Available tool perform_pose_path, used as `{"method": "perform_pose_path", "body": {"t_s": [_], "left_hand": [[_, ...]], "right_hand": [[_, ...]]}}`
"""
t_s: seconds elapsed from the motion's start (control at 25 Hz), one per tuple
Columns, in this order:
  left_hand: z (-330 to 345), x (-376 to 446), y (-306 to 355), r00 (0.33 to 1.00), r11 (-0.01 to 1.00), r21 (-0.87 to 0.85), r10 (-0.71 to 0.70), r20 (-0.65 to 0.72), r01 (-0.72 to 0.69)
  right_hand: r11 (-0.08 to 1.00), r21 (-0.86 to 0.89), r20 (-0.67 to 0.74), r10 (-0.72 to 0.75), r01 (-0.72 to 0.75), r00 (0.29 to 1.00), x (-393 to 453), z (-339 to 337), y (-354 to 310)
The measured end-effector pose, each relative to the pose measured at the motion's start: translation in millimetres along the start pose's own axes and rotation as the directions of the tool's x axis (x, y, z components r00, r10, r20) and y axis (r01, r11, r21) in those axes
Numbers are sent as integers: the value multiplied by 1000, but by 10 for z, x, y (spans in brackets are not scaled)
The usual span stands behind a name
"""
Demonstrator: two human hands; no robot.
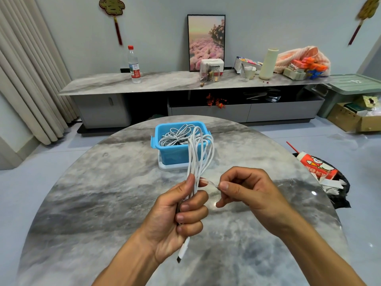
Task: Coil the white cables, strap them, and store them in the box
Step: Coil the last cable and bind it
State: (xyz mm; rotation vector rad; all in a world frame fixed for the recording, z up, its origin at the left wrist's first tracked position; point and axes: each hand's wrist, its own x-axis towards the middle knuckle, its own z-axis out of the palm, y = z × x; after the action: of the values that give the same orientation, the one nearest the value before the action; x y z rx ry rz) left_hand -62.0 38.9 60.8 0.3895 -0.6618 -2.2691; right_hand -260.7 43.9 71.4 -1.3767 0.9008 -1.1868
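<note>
The left hand (pixel 179 211) was closed in a fist around a coiled white cable (pixel 199 153), thumb pressed up along the bundle, so that the loops stood up above the fist and a USB plug (pixel 181 253) hung out below it. The right hand (pixel 245 191) pinched one end of a thin clear strap (pixel 208 182) between thumb and forefinger, its other fingers curled under; the strap ran from that pinch across to the cable just above the left thumb, where it met the bundle. Both hands were held above a round grey marble table (pixel 103 203). Beyond the raised loops, on the far part of the table, stood a blue box (pixel 175 153) resting on a white lid or tray (pixel 171 167), with more white cables (pixel 175 135) lying loose and tangled inside it. Past the table ran a long low cabinet (pixel 165 81) against the wall, carrying a water bottle (pixel 134 66) with a red cap, a framed flower picture (pixel 206 42) and assorted clutter. To the right of the table, on the floor, lay a red paper cup (pixel 317 166) on a black bag.
</note>
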Motion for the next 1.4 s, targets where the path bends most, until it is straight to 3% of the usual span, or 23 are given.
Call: {"method": "perform_pose_path", "body": {"t_s": [0.64,1.4], "left_hand": [[22,-14,17,1000,998,67,2,-19,0],[3,-3,0,1000,1000,9,-20,-8,20]], "right_hand": [[999,-27,22,-39,39,999,-13,45,16],[996,-70,-22,-58,56,998,-9,-9,0]]}}
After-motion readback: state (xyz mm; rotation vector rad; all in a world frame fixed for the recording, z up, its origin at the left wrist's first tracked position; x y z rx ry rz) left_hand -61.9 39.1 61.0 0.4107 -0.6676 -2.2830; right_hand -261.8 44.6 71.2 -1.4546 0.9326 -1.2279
